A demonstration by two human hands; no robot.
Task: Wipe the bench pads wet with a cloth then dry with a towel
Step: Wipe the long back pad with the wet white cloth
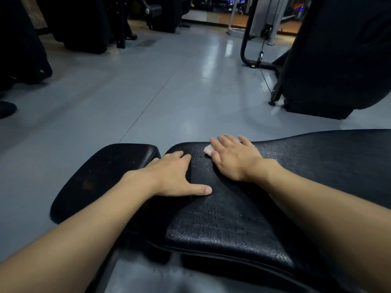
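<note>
A long black textured bench pad (232, 218) runs from the lower middle to the right edge, its surface glistening with small droplets. A smaller black seat pad (101, 178) lies to its left. My left hand (171, 176) rests flat on the near end of the long pad, thumb stretched out to the right. My right hand (232, 157) presses flat with straight fingers on a pale pink cloth (208, 150), which is mostly hidden under the palm; only a corner shows at the pad's far edge.
Grey glossy floor (158, 92) stretches ahead. A dark gym machine (338, 60) with a cable and frame stands at the right. More black equipment (84, 24) lines the back left, and dark shapes sit at the left edge.
</note>
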